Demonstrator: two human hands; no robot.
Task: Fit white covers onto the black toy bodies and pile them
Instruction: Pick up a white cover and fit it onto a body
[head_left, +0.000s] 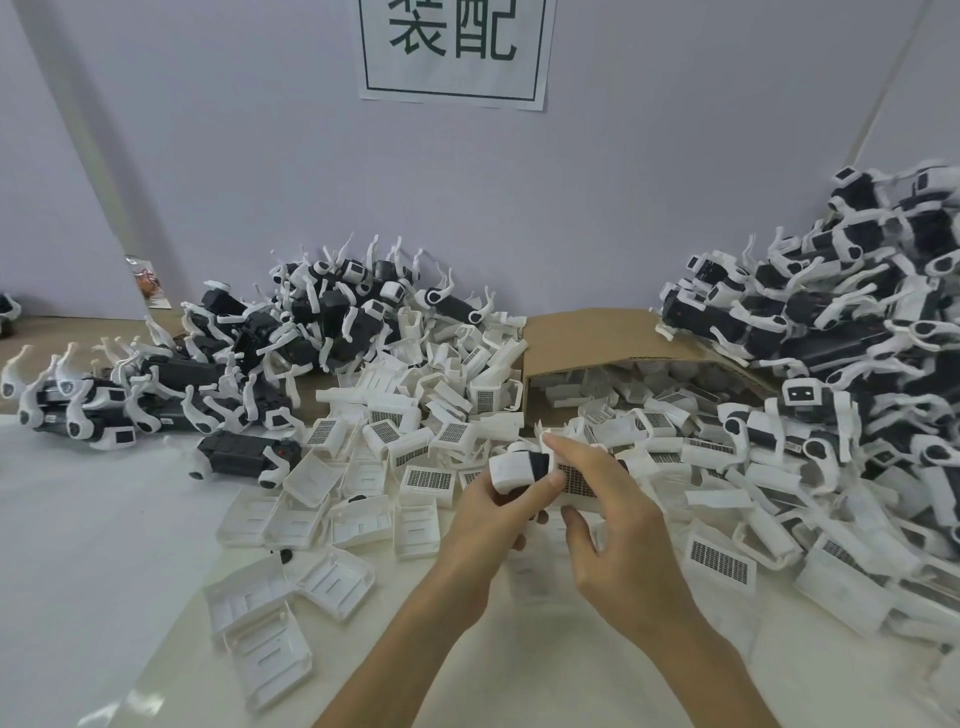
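Note:
My left hand (488, 512) grips a black toy body (519, 467) with a white head, held above the table at centre. A white cover (574, 480) with a dark grille lies against that body. My right hand (613, 525) rests over the cover, index finger stretched along its top and thumb underneath. Loose white covers (415, 431) are heaped behind and around the hands. Uncovered black bodies with white legs (291, 322) pile up at the back left. One lone black body (244, 457) lies at the left of the heap.
An open cardboard box (613, 338) full of white parts stands at the back centre. A tall pile of covered toys (841, 332) fills the right side. White flat plates (270, 608) lie on the table at the front left. A paper sign (452, 52) hangs on the wall.

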